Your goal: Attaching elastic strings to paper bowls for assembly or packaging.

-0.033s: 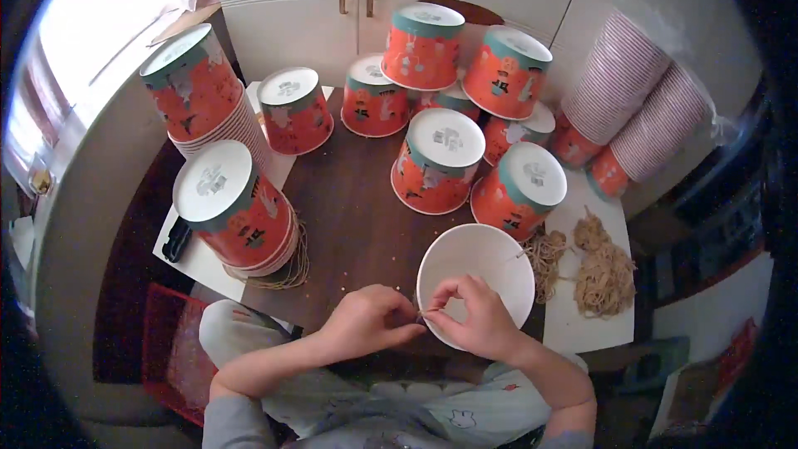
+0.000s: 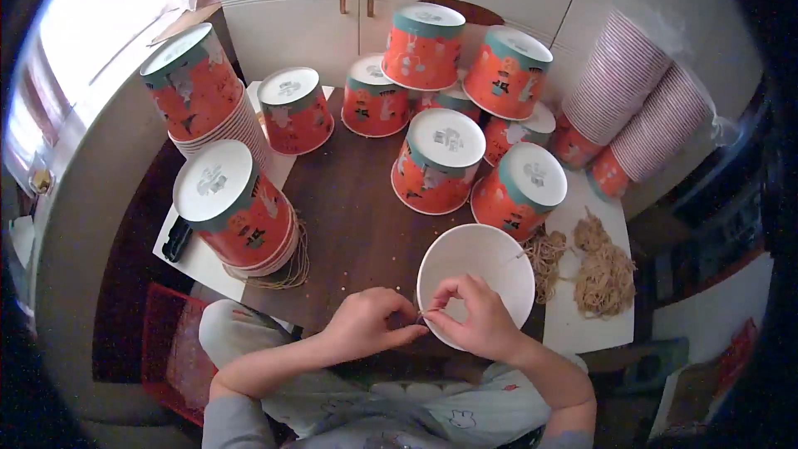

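From where I'm standing, hardly anything is changing: the brown tabletop [image 2: 345, 208] is carrying the same upturned orange tubs [image 2: 436, 187], all sitting where the earlier frame has them. So the work seems to be pausing on one fine fingertip step. The open white-lined tub [image 2: 474, 241] is facing upward at the near edge, with tangled twine [image 2: 604, 278] lying to its right. The left hand [image 2: 370, 323] is bending its fingers beside the rim; whether it's gripping anything, I can't tell. The right hand [image 2: 478, 320] is pinching a thin piece [image 2: 429, 312] over the rim's left side.
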The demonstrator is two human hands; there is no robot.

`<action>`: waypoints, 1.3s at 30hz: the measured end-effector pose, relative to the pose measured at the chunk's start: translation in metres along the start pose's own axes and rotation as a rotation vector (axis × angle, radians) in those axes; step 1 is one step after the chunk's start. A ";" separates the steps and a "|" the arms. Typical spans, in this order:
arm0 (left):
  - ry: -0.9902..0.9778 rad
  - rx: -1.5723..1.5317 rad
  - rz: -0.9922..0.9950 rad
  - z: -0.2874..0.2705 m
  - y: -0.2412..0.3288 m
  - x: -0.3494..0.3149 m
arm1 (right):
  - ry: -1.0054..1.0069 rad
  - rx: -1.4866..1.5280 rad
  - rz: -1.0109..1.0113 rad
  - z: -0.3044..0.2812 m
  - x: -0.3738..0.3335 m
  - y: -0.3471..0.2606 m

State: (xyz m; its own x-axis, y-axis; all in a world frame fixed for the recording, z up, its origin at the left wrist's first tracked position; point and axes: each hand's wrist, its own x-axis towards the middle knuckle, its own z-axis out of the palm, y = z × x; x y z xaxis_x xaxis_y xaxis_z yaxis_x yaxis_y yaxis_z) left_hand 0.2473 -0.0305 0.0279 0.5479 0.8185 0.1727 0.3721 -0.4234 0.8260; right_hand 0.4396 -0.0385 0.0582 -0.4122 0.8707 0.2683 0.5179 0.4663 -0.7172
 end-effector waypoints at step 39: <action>0.177 -0.319 0.010 0.009 0.002 -0.004 | -0.082 0.222 0.177 0.000 -0.001 0.002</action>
State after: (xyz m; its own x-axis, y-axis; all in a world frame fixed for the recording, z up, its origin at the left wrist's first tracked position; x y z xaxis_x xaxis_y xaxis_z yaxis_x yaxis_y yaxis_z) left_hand 0.2533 -0.0383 0.0243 0.4018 0.8813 0.2488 0.0996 -0.3122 0.9448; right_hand 0.4414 -0.0388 0.0566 -0.3939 0.9156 0.0807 0.4140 0.2551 -0.8738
